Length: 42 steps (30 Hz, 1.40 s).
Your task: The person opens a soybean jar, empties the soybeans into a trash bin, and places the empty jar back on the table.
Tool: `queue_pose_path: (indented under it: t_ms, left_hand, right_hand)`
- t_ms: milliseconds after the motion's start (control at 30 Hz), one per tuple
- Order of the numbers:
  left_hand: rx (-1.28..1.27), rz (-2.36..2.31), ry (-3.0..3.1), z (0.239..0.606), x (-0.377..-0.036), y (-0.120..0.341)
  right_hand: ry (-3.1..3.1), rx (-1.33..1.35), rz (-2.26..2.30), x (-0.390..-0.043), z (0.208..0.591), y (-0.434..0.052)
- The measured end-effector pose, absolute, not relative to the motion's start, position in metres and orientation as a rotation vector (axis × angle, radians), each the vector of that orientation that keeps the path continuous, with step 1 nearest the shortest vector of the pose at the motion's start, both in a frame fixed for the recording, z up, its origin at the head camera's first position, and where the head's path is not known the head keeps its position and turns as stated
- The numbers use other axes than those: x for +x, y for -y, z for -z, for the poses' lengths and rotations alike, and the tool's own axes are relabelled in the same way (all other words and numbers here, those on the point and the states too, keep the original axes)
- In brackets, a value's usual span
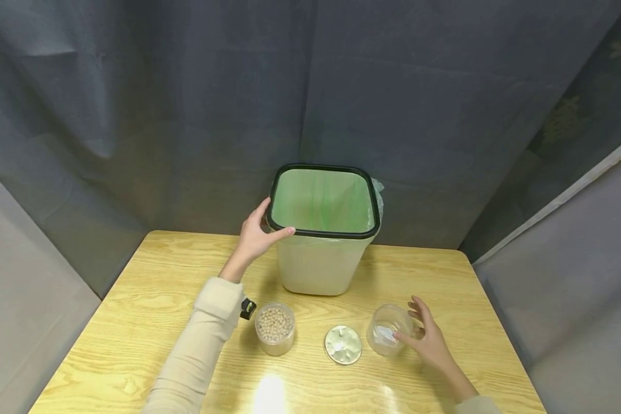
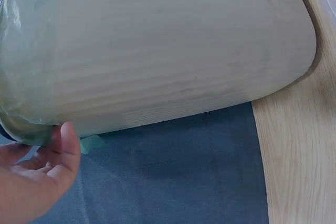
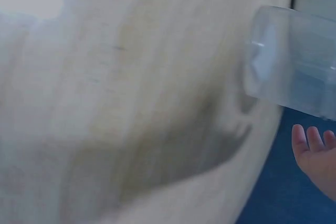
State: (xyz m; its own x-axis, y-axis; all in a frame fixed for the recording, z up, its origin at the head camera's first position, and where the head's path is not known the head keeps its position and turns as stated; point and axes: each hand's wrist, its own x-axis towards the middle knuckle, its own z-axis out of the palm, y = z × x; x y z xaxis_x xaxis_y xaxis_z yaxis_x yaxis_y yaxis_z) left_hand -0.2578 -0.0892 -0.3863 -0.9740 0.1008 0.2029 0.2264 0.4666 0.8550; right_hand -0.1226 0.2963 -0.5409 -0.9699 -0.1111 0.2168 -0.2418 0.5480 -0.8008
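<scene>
A: What could go wrong here?

B: The pale tapering plastic bin with a black rim (image 1: 315, 267) could be tipped if its corner is pressed too hard by the left hand (image 1: 256, 234), clamped there. The clear cylindrical plastic jar (image 1: 379, 347) could be toppled if it is brushed by the spread fingers of the right hand (image 1: 428, 334).

A: And where is each placed?

B: The bin is set on the yellow wood-grained desk (image 1: 186, 264), right of the left hand. The jar is framed by the right thumb and fingers; whether it is touched cannot be told.
</scene>
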Motion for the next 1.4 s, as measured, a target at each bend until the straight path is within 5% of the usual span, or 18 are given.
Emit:
queue_pose_path:
  t_ms: [767, 1400]
  left_hand:
    - [-0.419, 1.618, 2.452, 0.385, -0.237, 0.102]
    - [-0.538, 1.499, 2.392, 0.396, -0.201, 0.128]
  right_hand:
    - [2.442, 0.358, -1.442, -0.151, 0.469, -0.276]
    - [2.358, 0.485, -1.519, -0.156, 0.453, -0.25]
